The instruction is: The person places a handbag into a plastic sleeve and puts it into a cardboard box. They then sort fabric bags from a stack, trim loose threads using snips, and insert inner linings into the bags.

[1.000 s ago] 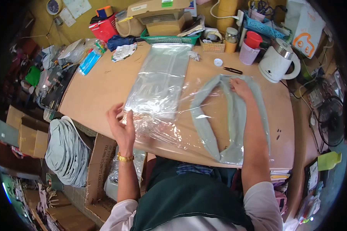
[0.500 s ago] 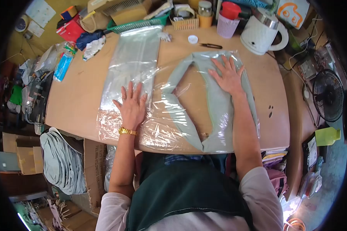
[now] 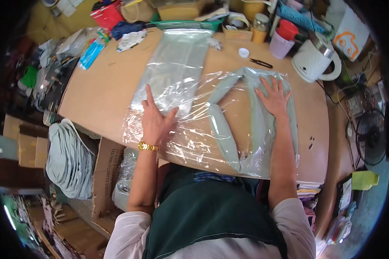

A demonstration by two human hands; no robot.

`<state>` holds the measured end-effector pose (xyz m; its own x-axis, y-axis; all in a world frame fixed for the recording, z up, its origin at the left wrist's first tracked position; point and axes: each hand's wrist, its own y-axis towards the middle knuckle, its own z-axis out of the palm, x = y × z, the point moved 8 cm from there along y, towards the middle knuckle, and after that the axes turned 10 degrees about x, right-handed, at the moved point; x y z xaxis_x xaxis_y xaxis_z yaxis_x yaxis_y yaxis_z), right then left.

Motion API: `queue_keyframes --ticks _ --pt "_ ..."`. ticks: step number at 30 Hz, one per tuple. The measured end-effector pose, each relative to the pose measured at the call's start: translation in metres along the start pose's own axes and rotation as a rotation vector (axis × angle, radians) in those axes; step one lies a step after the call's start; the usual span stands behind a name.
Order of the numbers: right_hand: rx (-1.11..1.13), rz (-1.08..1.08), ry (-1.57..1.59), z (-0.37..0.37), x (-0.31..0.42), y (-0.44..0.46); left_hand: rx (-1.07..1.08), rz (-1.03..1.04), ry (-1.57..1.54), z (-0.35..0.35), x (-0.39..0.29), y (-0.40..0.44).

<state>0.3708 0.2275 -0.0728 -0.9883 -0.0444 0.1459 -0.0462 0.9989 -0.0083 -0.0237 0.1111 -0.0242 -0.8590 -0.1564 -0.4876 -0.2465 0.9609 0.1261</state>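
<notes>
A light grey garment (image 3: 260, 129) with a sleeve folded out lies inside a clear plastic bag (image 3: 183, 144) on the table. My right hand (image 3: 274, 98) rests flat on the upper part of the garment through the plastic, fingers spread. On the left, my left hand (image 3: 154, 121) is on the clear plastic near the lower end of a pile of flat plastic bags (image 3: 177, 54). Its index finger and thumb stretch apart, while the other fingers look curled and are partly hidden. A gold watch (image 3: 148, 146) is on the left wrist.
Behind the bags are a green basket (image 3: 188, 25), a white lid (image 3: 243, 52), thread snips (image 3: 261, 63), a lilac cup (image 3: 282, 47) and a white kettle (image 3: 313, 60). Grey folded cloth (image 3: 70, 159) fills a box at the lower left. A black fan (image 3: 371, 136) stands right.
My left hand has gone from lying flat with spread fingers to index finger and thumb out, the others curled. The right hand stays flat on the garment. The view has shifted and turned slightly.
</notes>
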Motion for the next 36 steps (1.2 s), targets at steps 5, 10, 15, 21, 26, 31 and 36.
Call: queue_keyframes --ticks 5,10,15,21,26,31,36 --pt "-0.020 -0.203 0.084 -0.038 0.042 0.010 0.239 0.091 -0.376 0.006 0.012 0.007" --pt "0.187 -0.676 0.793 -0.131 0.259 -0.100 0.305 0.466 -1.346 -0.051 -0.075 -0.015" --pt "0.285 -1.061 1.139 -0.188 0.345 -0.118 -0.564 0.293 -1.338 -0.119 0.060 -0.054" --pt "0.088 -1.444 1.181 -0.267 0.436 -0.183 -0.408 -0.156 -1.739 -0.008 0.194 -0.106" --pt "0.106 -1.571 1.156 -0.269 0.489 -0.206 0.044 0.270 -2.277 -0.057 0.220 -0.175" --pt "0.410 -1.520 1.065 -0.201 0.544 -0.201 -0.764 -0.242 -1.971 -0.100 0.389 -0.366" --pt "1.402 -1.104 0.885 0.038 0.566 -0.238 -0.498 -0.920 -1.365 -0.067 0.446 -0.549"
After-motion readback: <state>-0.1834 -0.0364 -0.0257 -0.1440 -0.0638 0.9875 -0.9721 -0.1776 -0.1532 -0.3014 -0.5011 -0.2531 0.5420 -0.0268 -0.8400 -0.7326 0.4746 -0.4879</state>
